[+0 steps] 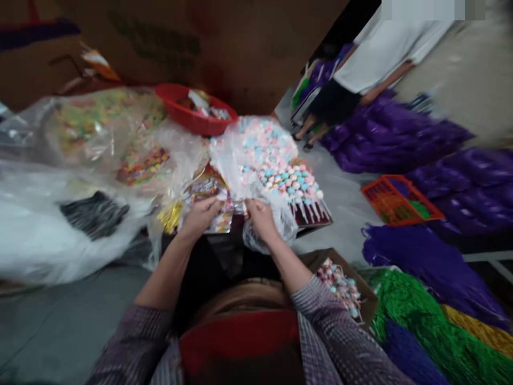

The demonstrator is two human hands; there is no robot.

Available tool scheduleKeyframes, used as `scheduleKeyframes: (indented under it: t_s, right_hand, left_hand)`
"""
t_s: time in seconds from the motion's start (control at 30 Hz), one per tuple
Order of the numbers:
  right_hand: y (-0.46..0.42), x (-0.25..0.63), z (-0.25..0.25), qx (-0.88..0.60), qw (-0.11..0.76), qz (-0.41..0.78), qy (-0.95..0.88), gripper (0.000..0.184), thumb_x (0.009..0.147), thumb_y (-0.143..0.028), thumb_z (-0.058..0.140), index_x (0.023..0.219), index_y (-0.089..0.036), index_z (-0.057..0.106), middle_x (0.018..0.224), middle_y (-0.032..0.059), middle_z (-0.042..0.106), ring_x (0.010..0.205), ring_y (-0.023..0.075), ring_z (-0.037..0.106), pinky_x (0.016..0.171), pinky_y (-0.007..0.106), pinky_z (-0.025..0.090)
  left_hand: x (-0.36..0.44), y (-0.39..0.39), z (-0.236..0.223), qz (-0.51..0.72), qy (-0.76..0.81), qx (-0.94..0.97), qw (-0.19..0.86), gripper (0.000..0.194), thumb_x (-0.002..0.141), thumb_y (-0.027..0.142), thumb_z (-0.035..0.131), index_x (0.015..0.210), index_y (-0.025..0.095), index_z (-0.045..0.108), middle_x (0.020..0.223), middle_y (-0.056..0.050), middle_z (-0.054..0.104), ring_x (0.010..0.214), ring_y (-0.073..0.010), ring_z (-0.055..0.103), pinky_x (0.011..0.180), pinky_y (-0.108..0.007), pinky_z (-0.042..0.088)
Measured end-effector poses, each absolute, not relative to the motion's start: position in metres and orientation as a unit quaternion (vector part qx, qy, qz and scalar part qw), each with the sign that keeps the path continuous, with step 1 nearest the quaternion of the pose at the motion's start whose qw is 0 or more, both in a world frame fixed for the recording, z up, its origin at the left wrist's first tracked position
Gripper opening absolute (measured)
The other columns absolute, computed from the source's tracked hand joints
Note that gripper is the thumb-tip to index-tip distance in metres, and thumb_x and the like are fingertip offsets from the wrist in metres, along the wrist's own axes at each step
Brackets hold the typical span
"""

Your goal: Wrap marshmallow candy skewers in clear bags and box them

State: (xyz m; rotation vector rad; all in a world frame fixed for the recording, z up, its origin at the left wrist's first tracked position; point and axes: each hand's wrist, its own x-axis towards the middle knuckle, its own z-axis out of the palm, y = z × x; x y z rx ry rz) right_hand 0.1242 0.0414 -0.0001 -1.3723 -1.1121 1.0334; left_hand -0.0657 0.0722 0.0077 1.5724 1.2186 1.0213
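My left hand (203,213) and my right hand (261,215) face each other over the near edge of the work table, fingers closed in a pinch. A small, shiny, blurred strip (239,207) spans the gap between the fingertips. What it is cannot be made out. Under my left hand lie printed plastic wrappers (223,222), with a gold shiny bundle (170,217) to their left. A crumpled clear plastic bag (285,223) hangs at the table edge around my right hand. Beyond it are piled pink, blue and white sweets (294,181) on white sticks.
A red basin (176,113) stands behind. Large clear bags of coloured sweets (92,120) fill the left. An open cardboard box (368,299) of wrapped sweets sits low right, near green netting (412,305), an orange crate (401,200) and purple sacks (385,139). A person (372,59) stands beyond.
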Motion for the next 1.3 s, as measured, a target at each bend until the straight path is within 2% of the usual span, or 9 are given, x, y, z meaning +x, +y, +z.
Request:
scheduleKeyframes:
  t_s: [0.1,0.2,0.37,0.53,0.67,0.9,1.1,1.2,1.3]
  right_hand:
    - [0.040,0.132,0.001,-0.507,0.548,0.486,-0.455,0.033,0.077,-0.053,0.074,0.083,-0.022,0.068,0.070,-0.0040,0.060,0.066,0.0130,0.052,0.069,0.028,0.046]
    - [0.039,0.138,0.002,-0.479,0.563,0.499,-0.452,0.043,0.073,-0.046,0.081,0.108,-0.023,0.071,0.082,-0.0029,0.066,0.072,0.0131,0.057,0.074,0.028,0.050]
    - [0.037,0.139,-0.001,-0.505,0.568,0.449,-0.469,0.037,0.074,-0.048,0.078,0.099,-0.021,0.075,0.081,-0.0008,0.070,0.073,0.0132,0.059,0.074,0.028,0.051]
    - [0.034,0.138,0.002,-0.516,0.579,0.450,-0.442,0.028,0.073,-0.047,0.078,0.078,-0.020,0.073,0.070,-0.0018,0.068,0.065,0.0121,0.057,0.068,0.028,0.050]
    - [0.030,0.140,0.007,-0.538,0.560,0.448,-0.444,0.035,0.074,-0.054,0.076,0.069,-0.021,0.067,0.058,-0.0051,0.057,0.052,0.0098,0.047,0.055,0.026,0.042]
    - [0.025,0.137,0.007,-0.562,0.541,0.429,-0.456,0.051,0.078,-0.069,0.069,0.062,-0.023,0.056,0.052,-0.0067,0.045,0.049,0.0098,0.042,0.051,0.025,0.036]
    - [0.023,0.168,0.024,-0.567,0.533,0.339,-0.528,0.046,0.085,-0.063,0.068,0.064,-0.022,0.063,0.052,-0.0049,0.052,0.055,0.0116,0.046,0.059,0.026,0.040]
    - [0.028,0.211,0.042,-0.623,0.516,0.234,-0.540,0.043,0.089,-0.057,0.066,0.066,-0.022,0.064,0.056,-0.0035,0.056,0.056,0.0121,0.048,0.062,0.027,0.041]
    - [0.040,0.255,0.058,-0.718,0.418,0.083,-0.551,0.037,0.096,-0.049,0.061,0.079,-0.018,0.073,0.070,0.0035,0.069,0.068,0.0161,0.059,0.067,0.028,0.042]
  left_hand:
    - [-0.064,0.069,0.003,0.403,0.473,0.631,0.464,0.042,0.085,0.056,0.060,0.063,0.021,0.052,0.060,0.004,0.045,0.057,-0.0113,0.040,0.052,-0.023,0.031]
    - [-0.063,0.065,-0.002,0.401,0.459,0.617,0.498,0.047,0.084,0.061,0.066,0.067,0.018,0.057,0.063,0.003,0.053,0.059,-0.0102,0.048,0.053,-0.021,0.036]
    - [-0.054,0.058,-0.006,0.454,0.437,0.523,0.574,0.050,0.073,0.065,0.081,0.086,0.019,0.066,0.067,0.004,0.058,0.056,-0.0098,0.054,0.056,-0.022,0.049]
    - [-0.049,0.049,-0.006,0.456,0.464,0.537,0.537,0.049,0.078,0.065,0.076,0.072,0.018,0.065,0.061,0.004,0.055,0.056,-0.0093,0.052,0.056,-0.022,0.049]
    - [-0.048,0.044,-0.005,0.432,0.445,0.555,0.555,0.043,0.074,0.057,0.082,0.093,0.020,0.074,0.068,0.003,0.064,0.059,-0.0111,0.057,0.058,-0.024,0.051]
    - [-0.042,0.044,-0.009,0.423,0.467,0.551,0.548,0.043,0.072,0.061,0.081,0.078,0.020,0.071,0.067,0.002,0.060,0.061,-0.0120,0.051,0.058,-0.026,0.045]
    - [-0.045,0.047,-0.012,0.477,0.470,0.567,0.480,0.041,0.080,0.061,0.076,0.076,0.021,0.066,0.071,0.001,0.060,0.070,-0.0137,0.054,0.066,-0.026,0.047]
    - [-0.045,0.046,-0.021,0.504,0.459,0.537,0.496,0.041,0.084,0.061,0.074,0.077,0.021,0.064,0.069,0.002,0.060,0.066,-0.0133,0.055,0.065,-0.026,0.049]
    - [-0.041,0.046,-0.027,0.540,0.445,0.485,0.525,0.040,0.079,0.059,0.079,0.079,0.021,0.066,0.069,0.002,0.060,0.066,-0.0126,0.055,0.064,-0.026,0.049]
